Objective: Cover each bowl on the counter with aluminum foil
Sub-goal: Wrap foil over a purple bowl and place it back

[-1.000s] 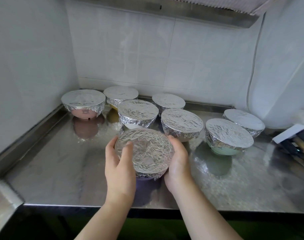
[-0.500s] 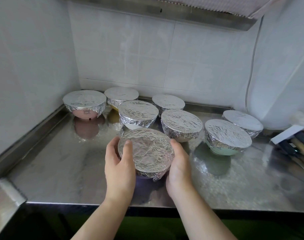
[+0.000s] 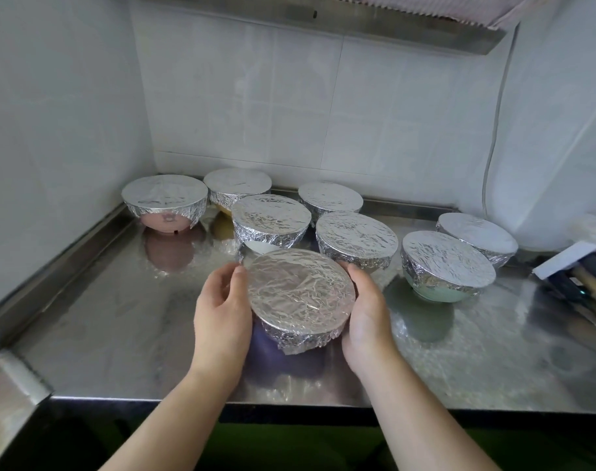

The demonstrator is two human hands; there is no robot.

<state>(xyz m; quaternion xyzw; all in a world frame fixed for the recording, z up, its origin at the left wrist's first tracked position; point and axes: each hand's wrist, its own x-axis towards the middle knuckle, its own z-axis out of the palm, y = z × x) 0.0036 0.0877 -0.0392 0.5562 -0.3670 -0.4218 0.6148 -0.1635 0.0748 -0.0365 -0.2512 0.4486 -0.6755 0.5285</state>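
A foil-covered bowl (image 3: 300, 294) stands near the front middle of the steel counter (image 3: 102, 321), its foil pressed down round the rim with a loose flap at the front. My left hand (image 3: 221, 311) cups its left side, thumb at the rim. My right hand (image 3: 366, 311) wraps its right side, fingers round the far edge. Behind it stand several other foil-covered bowls, among them a pink one (image 3: 164, 222) at the back left and a pale green one (image 3: 446, 266) at the right.
White tiled walls close the left and back. A raised steel lip (image 3: 51, 263) runs along the left edge. A box of dark-handled tools (image 3: 582, 277) lies at the far right. A cable (image 3: 492, 158) hangs down the right wall.
My left fingers have slid off the foil top to the bowl's side. My right hand has stayed on the right side. The bowl has barely shifted.
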